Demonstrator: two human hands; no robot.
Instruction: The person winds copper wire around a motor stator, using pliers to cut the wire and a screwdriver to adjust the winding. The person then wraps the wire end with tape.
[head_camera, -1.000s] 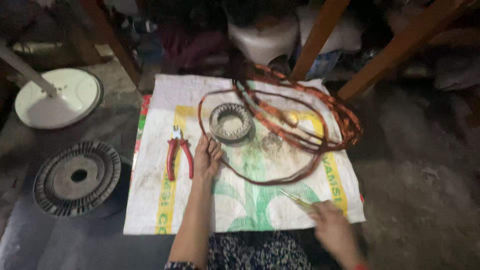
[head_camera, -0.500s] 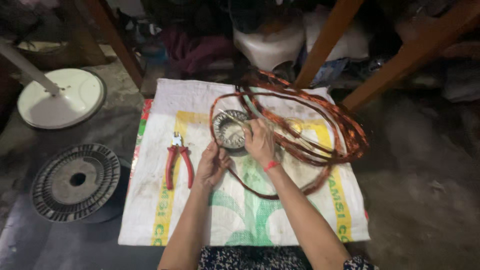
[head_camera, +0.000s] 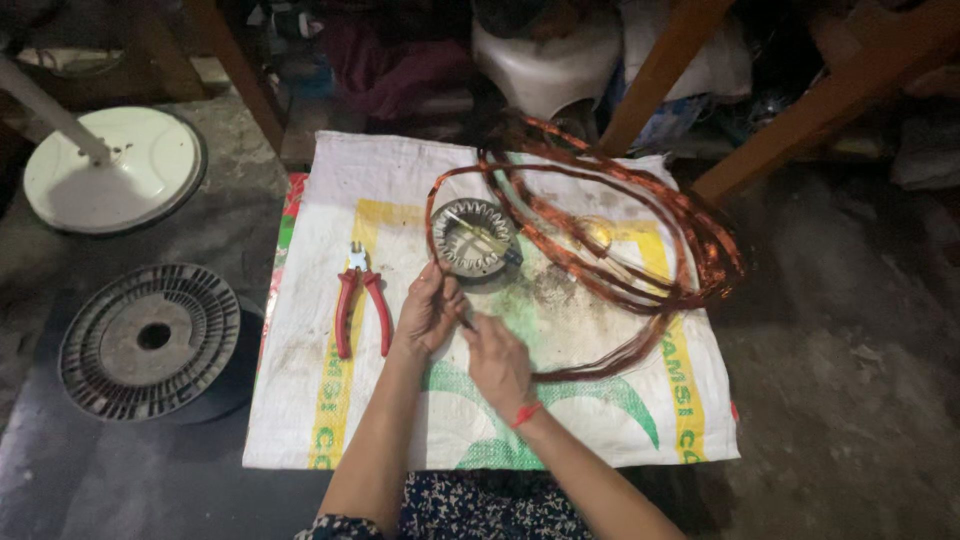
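Meeting at the centre of the frame, the left hand (head_camera: 428, 312) and right hand (head_camera: 497, 362) pinch a thin dark wire end (head_camera: 467, 322) between curled fingers — just below the stator (head_camera: 472, 238), apart from it. Copper coils (head_camera: 640, 240) loop from the stator toward the sack's (head_camera: 330, 400) right edge. Pliers (head_camera: 360, 308) lie left of the hands, near the sack's left edge. Off the sack at left sit a ribbed disc (head_camera: 150, 340) and white base (head_camera: 115, 170) — bare sack shows below right.
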